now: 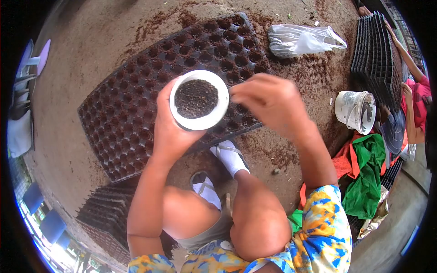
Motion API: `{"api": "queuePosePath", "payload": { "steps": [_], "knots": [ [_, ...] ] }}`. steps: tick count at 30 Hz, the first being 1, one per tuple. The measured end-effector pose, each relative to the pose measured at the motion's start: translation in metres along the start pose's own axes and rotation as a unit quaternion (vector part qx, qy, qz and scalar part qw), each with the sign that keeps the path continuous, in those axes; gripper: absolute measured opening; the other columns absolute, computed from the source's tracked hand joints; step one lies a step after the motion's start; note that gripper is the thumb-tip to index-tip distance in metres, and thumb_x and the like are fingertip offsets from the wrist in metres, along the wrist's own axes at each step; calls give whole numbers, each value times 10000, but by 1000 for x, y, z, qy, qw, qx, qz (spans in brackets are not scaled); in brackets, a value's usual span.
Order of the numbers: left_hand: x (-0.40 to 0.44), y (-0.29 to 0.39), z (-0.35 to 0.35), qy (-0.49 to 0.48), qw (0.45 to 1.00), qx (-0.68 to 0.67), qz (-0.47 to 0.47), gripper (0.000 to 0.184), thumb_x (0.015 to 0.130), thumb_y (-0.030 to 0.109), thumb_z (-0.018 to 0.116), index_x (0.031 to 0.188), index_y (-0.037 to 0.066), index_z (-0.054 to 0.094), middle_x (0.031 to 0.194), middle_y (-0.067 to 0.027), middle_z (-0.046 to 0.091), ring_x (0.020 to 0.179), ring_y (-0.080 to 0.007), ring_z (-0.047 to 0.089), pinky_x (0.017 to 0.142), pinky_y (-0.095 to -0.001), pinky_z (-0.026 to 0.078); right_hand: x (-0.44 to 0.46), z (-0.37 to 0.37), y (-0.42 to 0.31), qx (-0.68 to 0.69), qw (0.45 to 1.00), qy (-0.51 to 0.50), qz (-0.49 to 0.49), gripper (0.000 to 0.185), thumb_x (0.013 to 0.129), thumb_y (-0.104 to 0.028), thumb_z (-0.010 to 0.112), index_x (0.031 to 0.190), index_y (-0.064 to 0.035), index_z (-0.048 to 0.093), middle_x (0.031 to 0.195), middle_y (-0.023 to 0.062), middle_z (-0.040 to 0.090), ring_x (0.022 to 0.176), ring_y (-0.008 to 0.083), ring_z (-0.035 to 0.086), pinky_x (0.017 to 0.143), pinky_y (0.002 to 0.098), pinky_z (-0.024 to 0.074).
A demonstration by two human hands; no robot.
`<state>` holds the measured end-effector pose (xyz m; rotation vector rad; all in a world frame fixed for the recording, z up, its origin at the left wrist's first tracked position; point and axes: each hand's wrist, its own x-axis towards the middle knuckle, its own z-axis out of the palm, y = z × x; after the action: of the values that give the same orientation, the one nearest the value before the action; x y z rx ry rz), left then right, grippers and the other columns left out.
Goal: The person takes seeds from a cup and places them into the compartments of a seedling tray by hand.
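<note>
My left hand (169,132) is wrapped round a white cup (199,123), held up over a black seedling tray (132,179). Small dark round seeds (196,98) lie inside the cup. Just right of its rim is my right hand (268,101), slightly blurred, with thumb and fingers pinched together. Whatever may be between those fingertips is too small to make out. Dark brown soil with a hollow in each cell fills the tray beneath both hands.
A clear plastic bag (306,41) with dark contents lies beyond the tray. To the right stand a dirty white bucket (355,110), stacked trays (374,59) and a green cloth (365,182). Another person (416,102) touches that stack. More trays (104,214) are stacked lower left.
</note>
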<state>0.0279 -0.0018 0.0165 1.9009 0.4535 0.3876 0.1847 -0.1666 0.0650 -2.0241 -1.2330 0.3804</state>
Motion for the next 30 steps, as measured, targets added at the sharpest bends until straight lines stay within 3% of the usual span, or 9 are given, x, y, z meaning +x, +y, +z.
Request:
{"api": "queuePosePath", "payload": {
  "steps": [4, 6, 9, 12, 14, 16, 18, 24, 30],
  "knots": [
    [-4, 1, 8, -42, 997, 51, 34, 991, 540, 126, 897, 1358, 56, 341, 1344, -184, 464, 1216, -358, 498, 1014, -414, 429, 19, 42, -26, -160, 971, -151, -93, 228, 674, -38, 655, 899, -3, 651, 848, 151, 647, 805, 307, 664, 691, 395, 550],
    [-2, 4, 7, -48, 992, 81, 83, 997, 538, 123, 896, 1360, 54, 336, 1339, -185, 467, 1211, -370, 498, 1017, -423, 425, 25, 57, -19, -154, 967, -155, -128, 213, 654, -39, 663, 859, 9, 629, 845, 181, 638, 795, 335, 659, 698, 403, 549],
    [-1, 3, 4, -40, 993, 90, 59, 995, 537, 117, 895, 1360, 57, 339, 1335, -177, 473, 1204, -346, 512, 1009, -409, 432, 31, 59, -18, -115, 975, -132, -140, 191, 670, -42, 686, 849, 1, 635, 843, 162, 641, 779, 326, 659, 688, 407, 540],
    [-1, 6, 1, -23, 999, 36, -21, 967, 553, 117, 891, 1353, 56, 351, 1322, -168, 488, 1192, -306, 529, 1000, -385, 436, 30, 38, -16, 19, 994, -83, -63, 145, 721, -37, 692, 858, -19, 648, 841, 123, 652, 766, 306, 655, 672, 385, 531],
    [1, 2, -4, 7, 999, 41, 4, 939, 580, 105, 878, 1345, 31, 339, 1264, -158, 536, 1168, -262, 548, 1003, -364, 429, 27, 16, 0, 58, 997, 8, -40, 127, 768, -32, 692, 891, -41, 664, 828, 83, 657, 728, 245, 647, 656, 346, 520],
    [2, -1, -11, 19, 999, 30, 12, 946, 581, 98, 876, 1348, 23, 329, 1254, -155, 544, 1161, -256, 552, 1004, -364, 427, 18, -4, 17, 57, 996, 1, 65, 123, 797, -26, 687, 920, -21, 682, 856, 84, 682, 748, 149, 642, 704, 285, 510],
    [1, -3, -15, 30, 999, 22, -5, 967, 571, 82, 878, 1355, 22, 315, 1267, -148, 529, 1179, -246, 533, 1022, -367, 405, 7, -11, 34, 60, 986, -37, 150, 159, 781, -35, 666, 937, -7, 678, 881, 140, 687, 795, 259, 683, 722, 327, 534],
    [2, -3, -17, 29, 999, 11, -24, 1012, 543, 50, 880, 1368, 26, 293, 1289, -131, 497, 1210, -230, 493, 1056, -368, 364, -14, 3, 57, 12, 977, -83, 195, 197, 813, -34, 681, 1009, -14, 693, 898, 123, 703, 828, 202, 674, 771, 317, 513],
    [1, -4, -15, 27, 999, -2, -20, 1016, 540, 55, 884, 1365, 19, 291, 1294, -132, 488, 1215, -231, 486, 1060, -369, 358, -16, 0, 56, -1, 980, -78, 181, 193, 817, -26, 674, 1009, -21, 697, 906, 131, 700, 849, 219, 678, 777, 321, 509]
  ]
}}
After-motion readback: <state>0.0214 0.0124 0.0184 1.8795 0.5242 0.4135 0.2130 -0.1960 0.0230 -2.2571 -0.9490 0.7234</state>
